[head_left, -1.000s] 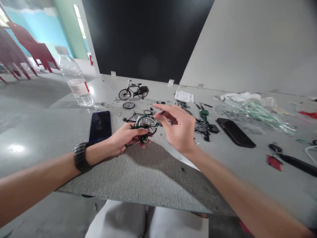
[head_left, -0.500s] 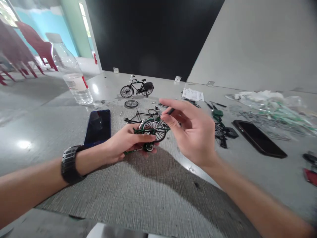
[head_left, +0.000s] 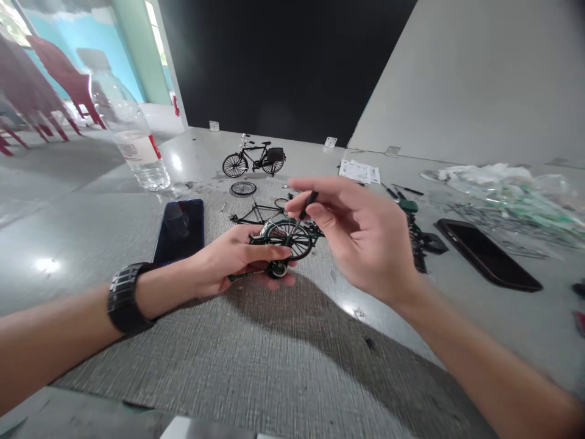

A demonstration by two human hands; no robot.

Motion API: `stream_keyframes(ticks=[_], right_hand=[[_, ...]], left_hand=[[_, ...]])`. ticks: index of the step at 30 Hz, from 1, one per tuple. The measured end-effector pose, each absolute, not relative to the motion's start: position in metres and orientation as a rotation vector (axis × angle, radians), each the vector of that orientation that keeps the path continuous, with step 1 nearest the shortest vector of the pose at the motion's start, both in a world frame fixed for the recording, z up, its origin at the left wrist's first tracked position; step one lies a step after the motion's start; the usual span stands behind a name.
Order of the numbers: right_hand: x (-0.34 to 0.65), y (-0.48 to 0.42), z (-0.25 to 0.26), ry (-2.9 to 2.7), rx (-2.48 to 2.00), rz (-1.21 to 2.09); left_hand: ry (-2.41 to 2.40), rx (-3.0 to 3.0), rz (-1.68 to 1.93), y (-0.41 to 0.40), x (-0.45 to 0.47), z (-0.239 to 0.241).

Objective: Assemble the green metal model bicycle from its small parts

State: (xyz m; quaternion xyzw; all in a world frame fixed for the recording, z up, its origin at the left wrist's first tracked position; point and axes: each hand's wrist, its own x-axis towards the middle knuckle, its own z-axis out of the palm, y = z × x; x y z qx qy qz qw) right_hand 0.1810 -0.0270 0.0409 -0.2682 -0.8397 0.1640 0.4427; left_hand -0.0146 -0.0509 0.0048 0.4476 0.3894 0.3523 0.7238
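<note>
My left hand (head_left: 256, 259) is closed around a green model bicycle (head_left: 278, 268), its thumb lying along the spoked wheel (head_left: 299, 247). Part of the frame is covered by the fingers. Between thumb and fingers, my right hand (head_left: 361, 231) pinches a small black-handled screwdriver (head_left: 309, 204). Its thin shaft slants down to the wheel; whether the tip touches a screw, I cannot tell. Just beyond my hands lie a black model bicycle frame (head_left: 256, 213) and a loose wheel (head_left: 243, 188).
A finished-looking black model bicycle (head_left: 253, 157) stands at the back. On the left are a water bottle (head_left: 130, 134) and a blue phone (head_left: 180, 230). To the right lie paper sheets (head_left: 360, 172), dark green model parts (head_left: 418, 238), a black phone (head_left: 489, 255) and plastic bags (head_left: 512, 195).
The screwdriver has tilted more upright, with its shaft now down at the wheel. My right hand has shifted slightly right. The left hand keeps its hold on the model bicycle.
</note>
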Motion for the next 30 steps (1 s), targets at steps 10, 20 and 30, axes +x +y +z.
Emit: stream_keyframes(ticks=[10, 20, 30], right_hand=[[0.1773, -0.025, 0.0421, -2.039, -0.71, 0.457], [0.177, -0.0264, 0.045, -2.049, -0.683, 0.49], [0.1795, -0.0224, 0.0436, -1.987, -0.756, 0.51]], left_hand=[[0.836, 1.116, 0.716, -0.0497, -0.0171, 0.0035], [0.794, 1.116, 0.735, -0.0505, -0.0168, 0.0042], [0.855, 1.138, 0.69, -0.0514, -0.016, 0.0096]])
